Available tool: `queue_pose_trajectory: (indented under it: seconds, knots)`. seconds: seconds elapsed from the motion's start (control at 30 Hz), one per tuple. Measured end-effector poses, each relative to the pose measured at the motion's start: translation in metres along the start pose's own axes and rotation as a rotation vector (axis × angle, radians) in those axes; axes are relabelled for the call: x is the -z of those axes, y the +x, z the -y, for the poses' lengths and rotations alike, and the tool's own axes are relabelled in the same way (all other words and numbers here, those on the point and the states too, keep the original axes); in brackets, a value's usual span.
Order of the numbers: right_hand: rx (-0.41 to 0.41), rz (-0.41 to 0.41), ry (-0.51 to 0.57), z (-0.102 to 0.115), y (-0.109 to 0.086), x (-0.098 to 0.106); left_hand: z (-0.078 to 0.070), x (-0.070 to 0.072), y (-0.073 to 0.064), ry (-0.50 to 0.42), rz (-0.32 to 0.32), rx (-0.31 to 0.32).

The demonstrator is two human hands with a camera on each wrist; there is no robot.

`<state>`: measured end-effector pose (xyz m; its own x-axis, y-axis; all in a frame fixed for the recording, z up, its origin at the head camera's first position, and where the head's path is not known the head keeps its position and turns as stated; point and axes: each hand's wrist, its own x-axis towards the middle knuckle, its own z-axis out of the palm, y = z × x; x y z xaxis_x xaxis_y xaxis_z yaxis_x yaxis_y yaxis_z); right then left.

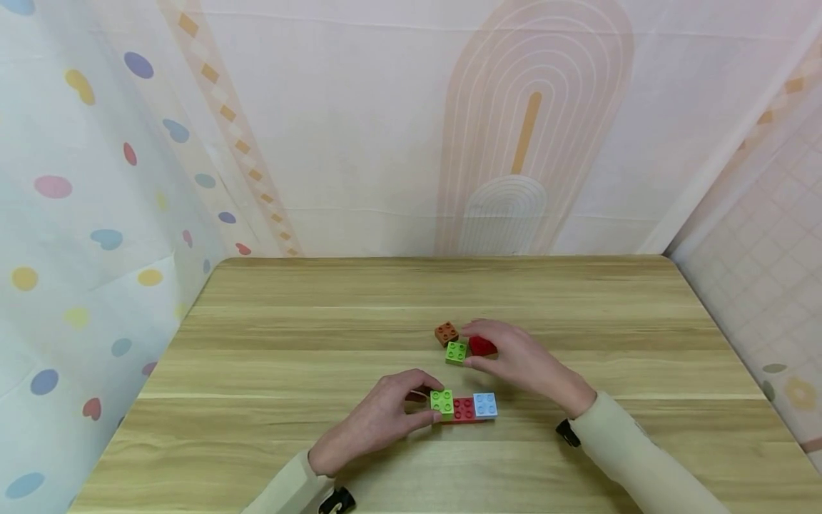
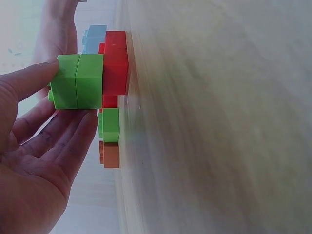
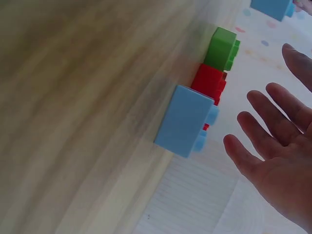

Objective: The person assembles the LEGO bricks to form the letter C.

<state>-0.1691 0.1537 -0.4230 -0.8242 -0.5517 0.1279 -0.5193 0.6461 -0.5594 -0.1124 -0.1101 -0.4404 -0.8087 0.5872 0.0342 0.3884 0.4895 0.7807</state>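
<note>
My left hand (image 1: pixel 392 410) holds a stack of two green bricks (image 2: pixel 78 80) between thumb and fingers. The stack sits on one end of a long red brick (image 1: pixel 464 410), with a light blue brick (image 1: pixel 485 405) on the other end. My right hand (image 1: pixel 516 357) reaches over the loose bricks behind, its fingers spread and holding nothing in the right wrist view. Near its fingertips are a single green brick (image 1: pixel 456 353) and a red brick (image 1: pixel 482 345). Another blue brick (image 3: pixel 184 122) shows in the right wrist view, hidden under the hand from above.
An orange-brown brick (image 1: pixel 446 333) lies just behind the loose green one. All of it rests on a wooden table (image 1: pixel 289 343), with patterned cloth (image 1: pixel 359 128) hanging at the back and sides.
</note>
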Motion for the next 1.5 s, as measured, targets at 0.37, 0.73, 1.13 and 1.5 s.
queue_pose_trajectory:
  seconds: [0.37, 0.73, 1.13, 1.5]
  knots:
    - [-0.057, 0.072, -0.034, -0.003, 0.017, -0.008, 0.001, 0.001, -0.001, 0.007, 0.007, -0.005]
    - [-0.055, 0.135, -0.098, -0.001, 0.03, -0.012, 0.002, 0.002, -0.003, -0.017, 0.017, -0.013]
    - [0.002, 0.13, -0.132, 0.003, 0.029, -0.012, 0.002, 0.002, -0.003, -0.009, 0.012, -0.02]
    - [0.01, 0.036, -0.057, 0.015, 0.012, -0.003, 0.003, 0.003, -0.004, 0.006, 0.005, -0.022]
